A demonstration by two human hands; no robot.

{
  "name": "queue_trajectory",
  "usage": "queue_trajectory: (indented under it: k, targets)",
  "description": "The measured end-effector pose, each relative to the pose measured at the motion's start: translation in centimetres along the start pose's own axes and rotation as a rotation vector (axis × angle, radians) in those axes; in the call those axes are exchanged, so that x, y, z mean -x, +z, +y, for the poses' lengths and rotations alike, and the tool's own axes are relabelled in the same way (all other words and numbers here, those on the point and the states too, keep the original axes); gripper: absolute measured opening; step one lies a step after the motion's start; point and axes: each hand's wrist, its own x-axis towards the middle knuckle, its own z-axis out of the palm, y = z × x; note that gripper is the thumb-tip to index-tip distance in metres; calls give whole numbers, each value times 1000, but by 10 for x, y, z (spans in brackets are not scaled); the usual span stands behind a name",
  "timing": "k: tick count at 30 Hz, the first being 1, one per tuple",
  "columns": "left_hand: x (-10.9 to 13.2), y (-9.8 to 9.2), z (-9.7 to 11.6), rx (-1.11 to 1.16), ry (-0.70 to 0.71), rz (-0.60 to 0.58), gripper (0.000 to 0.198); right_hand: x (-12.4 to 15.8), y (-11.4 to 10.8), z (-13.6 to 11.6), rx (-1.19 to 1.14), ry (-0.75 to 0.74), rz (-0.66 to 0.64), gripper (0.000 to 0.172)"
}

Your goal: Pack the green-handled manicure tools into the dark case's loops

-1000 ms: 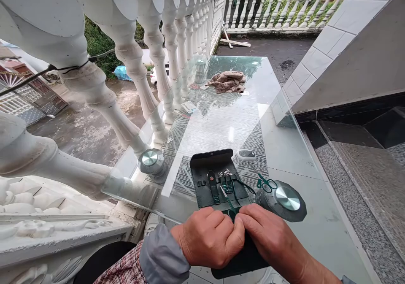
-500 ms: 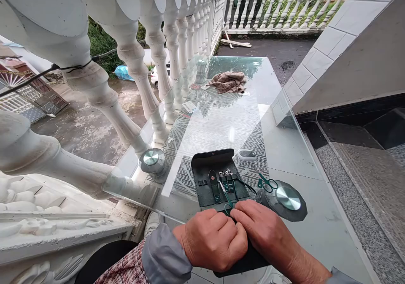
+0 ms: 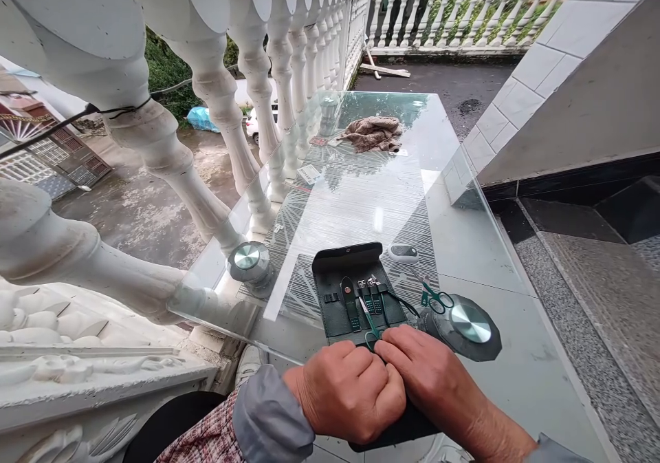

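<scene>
An unfolded dark case (image 3: 333,315) lies at the near edge of the glass table, with green-handled tools (image 3: 350,305) and small clippers (image 3: 372,294) strapped inside. Thin scissors (image 3: 368,318) rest over it, their green loops close to my fingertips. My left hand (image 3: 353,391) is curled in a fist above the lower flap, and my right hand (image 3: 433,380) touches it with fingers bent. What either hand grips is hidden between them. To the right of the case lie green-handled scissors (image 3: 438,301) and a grey-and-white oval object (image 3: 403,251).
A crumpled brown cloth (image 3: 372,134) and a small card (image 3: 308,173) lie farther back on the glass table (image 3: 479,263). White balusters (image 3: 216,98) line the left side. Stone steps (image 3: 592,270) are at the right.
</scene>
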Motion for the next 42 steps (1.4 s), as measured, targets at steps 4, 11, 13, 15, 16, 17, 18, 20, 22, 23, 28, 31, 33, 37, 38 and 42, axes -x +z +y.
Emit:
queue_trajectory:
  k: [4,11,13,15,16,17,18,20,22,23,28,31,33,37,38,42]
  targets:
    - [-1,0,0,5,3,19,15,-3,3,1,45,0,28,30]
    - [1,2,1,17,5,9,15,-7,8,2,72,23,31,31]
    - [1,3,1,17,5,12,15,-8,9,2,81,29,43,31]
    - [1,3,1,17,5,15,15,-9,11,2,91,35,54,30]
    - [1,3,2,17,3,15,15,-10,12,2,96,38,58,30]
    - [1,3,2,17,0,15,14,-10,13,3,101,40,61,30]
    - [1,3,2,16,-1,11,14,-10,14,3,106,42,64,30]
    - [2,3,2,11,2,0,13,-9,14,3,112,50,68,30]
    - [3,3,2,4,8,-13,12,-7,15,3,112,63,72,30]
    - [3,3,2,0,11,-19,12,-7,14,3,108,69,72,30]
    - [2,2,2,-16,15,-32,13,-6,12,2,88,96,21,29]
    - [2,1,2,-29,13,-38,13,-7,10,0,91,134,4,32]
    - [2,2,2,-34,15,-38,12,-7,9,0,92,132,17,32]
    - [2,3,2,-29,21,-40,12,-5,10,-1,126,89,57,31]
    - [2,3,2,-27,21,-40,11,-4,11,0,139,82,58,30]
    - [3,4,2,-28,21,-46,11,-3,13,1,170,74,70,29]
